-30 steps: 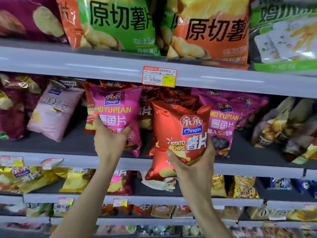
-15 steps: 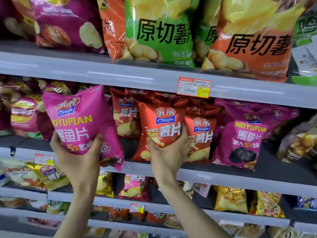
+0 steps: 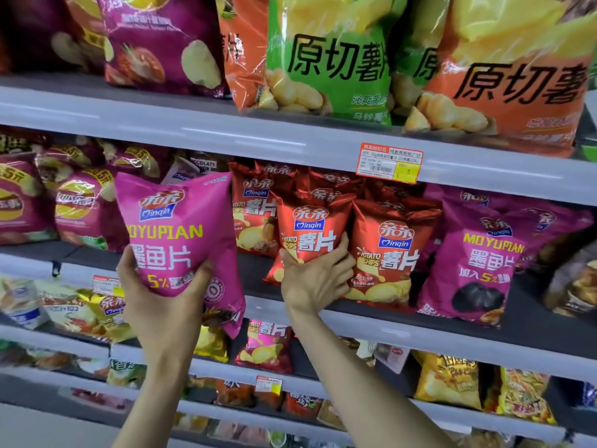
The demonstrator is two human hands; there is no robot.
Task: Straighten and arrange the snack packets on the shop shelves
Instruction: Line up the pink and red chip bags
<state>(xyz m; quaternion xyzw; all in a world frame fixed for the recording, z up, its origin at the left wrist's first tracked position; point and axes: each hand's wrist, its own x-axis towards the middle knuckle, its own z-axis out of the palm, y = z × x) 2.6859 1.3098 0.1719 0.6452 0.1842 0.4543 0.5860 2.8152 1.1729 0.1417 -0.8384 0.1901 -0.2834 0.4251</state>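
Note:
My left hand point(image 3: 161, 302) grips a pink Moyupian packet point(image 3: 176, 234) by its lower part and holds it upright in front of the middle shelf point(image 3: 420, 331), off the shelf. My right hand point(image 3: 318, 278) is closed on the bottom of a red Qinqin potato chips packet point(image 3: 310, 227) that stands on that shelf. A second red chips packet point(image 3: 386, 253) stands right beside it, touching it. More red packets stand behind. Another pink Moyupian packet point(image 3: 478, 266) stands further right.
Large green point(image 3: 329, 56) and orange point(image 3: 510, 72) chip bags and a purple bag point(image 3: 161, 40) fill the top shelf. A price tag point(image 3: 389, 163) hangs on its edge. Maroon crisp packets point(image 3: 77, 205) crowd the middle shelf's left. Lower shelves hold yellow and mixed packets point(image 3: 445, 379).
My left hand lifted the pink packet off the shelf and carried it left. My right hand set the red packet back among the other red ones. The view shifted left.

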